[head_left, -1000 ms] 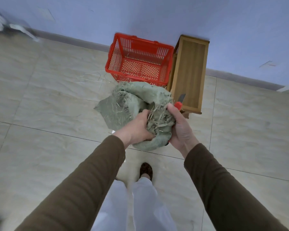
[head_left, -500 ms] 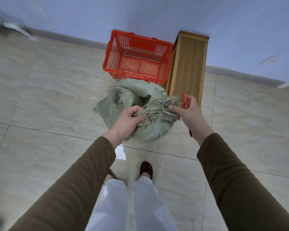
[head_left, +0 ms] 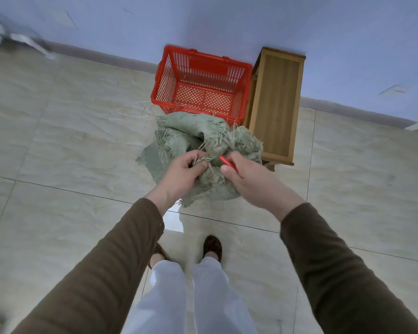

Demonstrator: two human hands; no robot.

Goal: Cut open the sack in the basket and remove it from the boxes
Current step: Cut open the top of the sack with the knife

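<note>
Floor point(head_left: 58, 145): pale glossy tiles with dark grout lines; loose straw-coloured fibres point(head_left: 130, 112) lie on it just left of the basket's near corner.
Left hand point(head_left: 181, 174): reaches forward from a brown sleeve point(head_left: 101, 266); fingers point(head_left: 198, 159) curled, pinching a tuft of frayed strands at the sack's torn edge.
Sack point(head_left: 196, 131): crumpled green woven cloth with fraying edges, held up between both hands above the floor, outside and just in front of the basket; its lower folds hang below the hands.
Basket point(head_left: 169, 75): red plastic mesh, standing on the floor against the wall, its right side just beside the wooden stand; only the mesh bottom shows inside.
Legs and shoes point(head_left: 211, 245): white trousers and dark shoes at bottom centre, below the sack.
Red tool point(head_left: 226, 162): slim red handle projecting from the right hand toward the sack; the blade cannot be made out.
Right hand point(head_left: 249, 179): comes from the second brown sleeve point(head_left: 336, 273); fingers point(head_left: 227, 169) closed round the red tool, thumb on its near side, knuckles touching the sack's cloth.
Wooden stand point(head_left: 275, 102): light brown, rectangular framed top seen from above, set against the wall to the right of the basket; the sack overlaps its near left corner in this view.
Wall point(head_left: 299, 25): bluish, with a grey skirting strip along the floor.
</note>
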